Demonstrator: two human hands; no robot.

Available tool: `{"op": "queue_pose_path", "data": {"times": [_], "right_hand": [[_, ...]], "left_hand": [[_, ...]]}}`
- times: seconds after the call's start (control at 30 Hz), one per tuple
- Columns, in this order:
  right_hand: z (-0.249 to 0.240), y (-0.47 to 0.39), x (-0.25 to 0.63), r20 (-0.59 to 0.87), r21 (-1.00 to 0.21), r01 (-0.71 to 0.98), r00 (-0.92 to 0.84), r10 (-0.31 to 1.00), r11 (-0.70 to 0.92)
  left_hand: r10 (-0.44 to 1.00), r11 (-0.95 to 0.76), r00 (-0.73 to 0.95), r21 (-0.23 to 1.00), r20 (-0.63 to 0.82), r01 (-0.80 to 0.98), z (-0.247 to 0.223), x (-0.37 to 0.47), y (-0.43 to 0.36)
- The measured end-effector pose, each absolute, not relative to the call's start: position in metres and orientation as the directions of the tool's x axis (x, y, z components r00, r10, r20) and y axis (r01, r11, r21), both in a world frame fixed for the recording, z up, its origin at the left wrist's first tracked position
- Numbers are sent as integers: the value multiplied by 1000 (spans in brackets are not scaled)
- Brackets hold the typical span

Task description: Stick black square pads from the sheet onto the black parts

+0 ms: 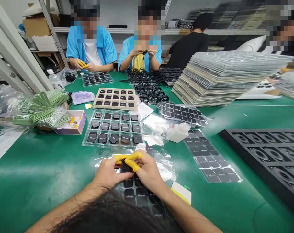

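In the head view, the left hand (108,174) and right hand (147,173) meet over a clear film sheet (161,165), both pinching one small black part (126,165) between yellow-capped fingertips (134,166). Open green desk (40,181) lies to the left, a clear tray (88,142) just beyond. Fingers hide most of the part.

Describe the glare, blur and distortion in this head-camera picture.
Head view: overhead light glares off the clear film beneath both hands and washes the green table pale; wide-angle bending curves the stacked trays and black tray; dark hair at the bottom edge is blurred.
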State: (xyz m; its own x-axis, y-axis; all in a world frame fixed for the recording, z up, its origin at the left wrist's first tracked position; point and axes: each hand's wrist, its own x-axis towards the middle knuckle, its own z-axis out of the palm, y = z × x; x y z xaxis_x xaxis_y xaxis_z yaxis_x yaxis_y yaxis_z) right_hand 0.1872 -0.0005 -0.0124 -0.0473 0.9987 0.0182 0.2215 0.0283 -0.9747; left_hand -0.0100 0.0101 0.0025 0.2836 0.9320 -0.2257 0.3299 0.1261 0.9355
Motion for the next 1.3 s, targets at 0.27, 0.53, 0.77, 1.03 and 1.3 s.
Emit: {"op": "queue_pose_path", "data": {"times": [0.27, 0.53, 0.77, 1.03, 1.3], "right_hand": [[13, 29, 292, -85, -944, 326, -124, 989, -40], [-9, 40, 296, 253, -669, 688, -146, 956, 282], [-15, 36, 277, 267, -678, 678, -134, 954, 285], [0, 14, 245, 377, -768, 410, -332, 865, 492], [-13, 9, 222, 442, -722, 377, -395, 805, 581]], "left_hand": [[923, 199, 268, 939, -276, 281, 8, -12, 12], [917, 180, 283, 926, -280, 332, 6, -12, 13], [918, 162, 294, 929, -266, 334, 6, -12, 12], [923, 109, 315, 936, -221, 336, -2, -10, 11], [929, 50, 327, 936, -172, 349, -4, -10, 8]]}}
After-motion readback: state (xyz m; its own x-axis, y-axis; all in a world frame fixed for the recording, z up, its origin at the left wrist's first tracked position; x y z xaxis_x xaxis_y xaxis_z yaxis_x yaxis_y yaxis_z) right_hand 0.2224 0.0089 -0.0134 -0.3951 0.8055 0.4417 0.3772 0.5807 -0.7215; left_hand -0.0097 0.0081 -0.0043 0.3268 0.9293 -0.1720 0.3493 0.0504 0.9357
